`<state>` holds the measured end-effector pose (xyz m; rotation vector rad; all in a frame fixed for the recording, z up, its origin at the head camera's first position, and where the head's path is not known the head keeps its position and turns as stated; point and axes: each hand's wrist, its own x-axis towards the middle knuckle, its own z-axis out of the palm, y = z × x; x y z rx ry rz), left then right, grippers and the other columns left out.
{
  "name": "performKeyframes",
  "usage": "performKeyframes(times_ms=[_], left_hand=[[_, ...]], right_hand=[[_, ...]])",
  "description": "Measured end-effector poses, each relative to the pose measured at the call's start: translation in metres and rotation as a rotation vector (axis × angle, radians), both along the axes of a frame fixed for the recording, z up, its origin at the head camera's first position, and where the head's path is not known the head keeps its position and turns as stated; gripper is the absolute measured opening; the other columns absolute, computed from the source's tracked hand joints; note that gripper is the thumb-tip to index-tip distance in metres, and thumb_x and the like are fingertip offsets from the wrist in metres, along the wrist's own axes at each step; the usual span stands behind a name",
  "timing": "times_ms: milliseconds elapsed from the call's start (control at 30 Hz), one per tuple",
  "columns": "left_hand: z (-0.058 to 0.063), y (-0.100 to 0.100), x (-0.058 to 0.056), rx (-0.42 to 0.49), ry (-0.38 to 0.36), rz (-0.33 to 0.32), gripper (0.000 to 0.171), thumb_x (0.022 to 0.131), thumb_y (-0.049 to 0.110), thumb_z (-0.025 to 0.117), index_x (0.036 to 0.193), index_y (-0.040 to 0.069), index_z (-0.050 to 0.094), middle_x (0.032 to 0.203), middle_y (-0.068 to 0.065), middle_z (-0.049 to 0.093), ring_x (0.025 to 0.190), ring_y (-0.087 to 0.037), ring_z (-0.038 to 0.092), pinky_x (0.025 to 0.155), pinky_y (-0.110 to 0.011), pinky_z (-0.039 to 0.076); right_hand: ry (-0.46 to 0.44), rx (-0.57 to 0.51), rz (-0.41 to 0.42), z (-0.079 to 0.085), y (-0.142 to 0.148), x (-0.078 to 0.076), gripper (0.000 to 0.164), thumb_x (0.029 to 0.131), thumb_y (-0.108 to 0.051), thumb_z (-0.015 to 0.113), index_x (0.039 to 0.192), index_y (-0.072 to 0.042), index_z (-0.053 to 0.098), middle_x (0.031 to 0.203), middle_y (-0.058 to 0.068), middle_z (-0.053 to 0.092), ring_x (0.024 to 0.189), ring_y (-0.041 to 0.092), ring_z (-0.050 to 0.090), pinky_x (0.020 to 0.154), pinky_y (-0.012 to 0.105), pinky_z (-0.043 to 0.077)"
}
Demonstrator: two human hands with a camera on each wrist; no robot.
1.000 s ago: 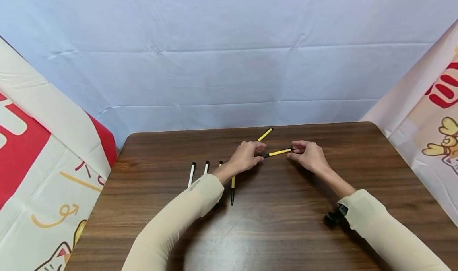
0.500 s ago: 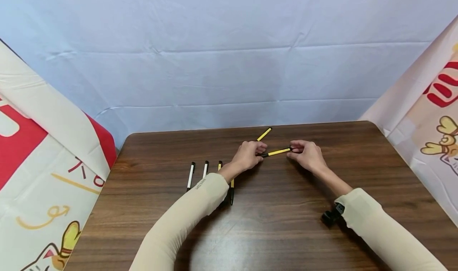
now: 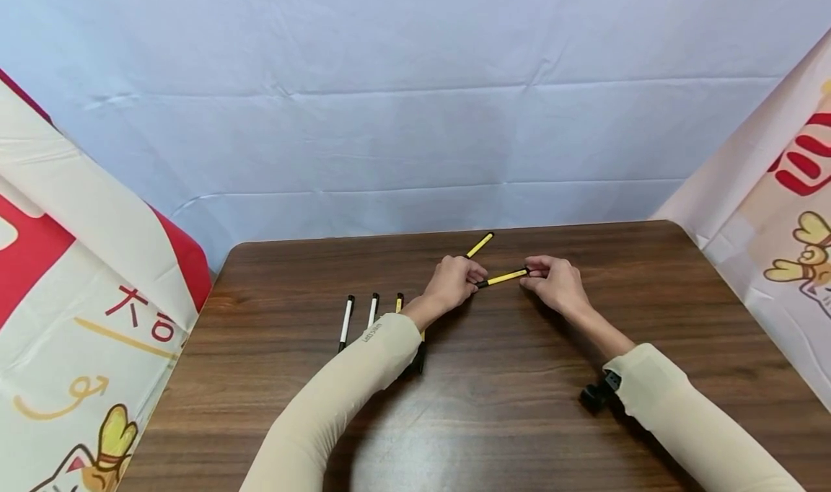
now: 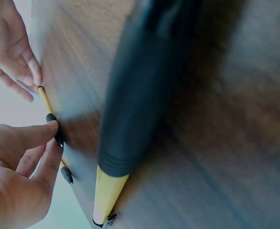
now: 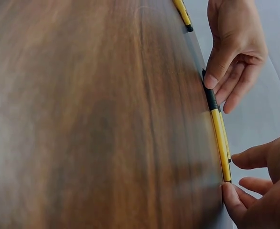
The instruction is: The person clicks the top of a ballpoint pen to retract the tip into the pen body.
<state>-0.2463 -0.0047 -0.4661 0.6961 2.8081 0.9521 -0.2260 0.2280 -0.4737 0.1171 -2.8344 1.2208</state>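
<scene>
Your left hand (image 3: pixel 449 283) pinches the yellow ballpoint pen (image 3: pixel 508 278) by its black grip (image 3: pixel 482 284); your right hand (image 3: pixel 557 283) meets its clip end, pinch unclear. Pen spans between hands, likely for angle control.

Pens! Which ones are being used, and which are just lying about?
In the job:
held yellow pen, left grip pinching one end, right grip at the other

Seemingly just lying about:
two white pens
other yellow pens

wood-grain table (image 3: pixel 506 405), satiny sheen; smooth plastic pen (image 5: pixel 220 143); creased cloth backdrop (image 3: pixel 389 131).
</scene>
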Motion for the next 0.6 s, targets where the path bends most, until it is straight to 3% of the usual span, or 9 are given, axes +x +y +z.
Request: performKeyframes(times_ms=[300,400,500,600], left_hand=[[-0.0005,0.0014,-0.0005,-0.022,-0.016,0.012,0.027,0.095,-0.004,0.074,0.118,0.01,0.081,0.107,-0.002,0.081,0.099,-0.011,0.075,0.087,-0.019,0.058],[-0.0005,0.002,-0.0005,-0.029,-0.011,0.011,0.028,0.096,-0.004,0.073,0.119,0.009,0.081,0.108,-0.002,0.081,0.099,-0.012,0.075,0.088,-0.02,0.059],[-0.0012,0.0021,-0.001,-0.035,-0.001,0.008,0.028,0.096,-0.004,0.073,0.119,0.01,0.081,0.107,-0.002,0.081,0.099,-0.011,0.076,0.088,-0.02,0.059],[-0.0026,0.0022,-0.0019,-0.036,0.001,0.009,0.028,0.096,-0.003,0.074,0.119,0.01,0.081,0.108,-0.001,0.081,0.1,-0.011,0.075,0.088,-0.02,0.059]], right_hand=[[0.019,-0.05,-0.041,-0.0024,-0.003,-0.0003,0.039,0.095,-0.003,0.077,0.131,0.008,0.069,0.118,0.027,0.074,0.107,0.04,0.074,0.095,0.052,0.059],[0.026,-0.071,-0.061,-0.0019,-0.0033,-0.0001,0.04,0.094,-0.003,0.078,0.131,0.007,0.069,0.119,0.026,0.075,0.108,0.039,0.074,0.088,0.031,0.06],[0.031,-0.11,-0.081,-0.0013,-0.005,-0.0002,0.04,0.093,-0.002,0.078,0.131,0.008,0.069,0.119,0.027,0.075,0.109,0.039,0.074,0.078,0.009,0.052],[0.041,-0.151,-0.113,-0.0015,-0.0072,-0.001,0.039,0.093,-0.002,0.078,0.13,0.007,0.07,0.12,0.026,0.075,0.109,0.039,0.074,0.073,0.001,0.045]])
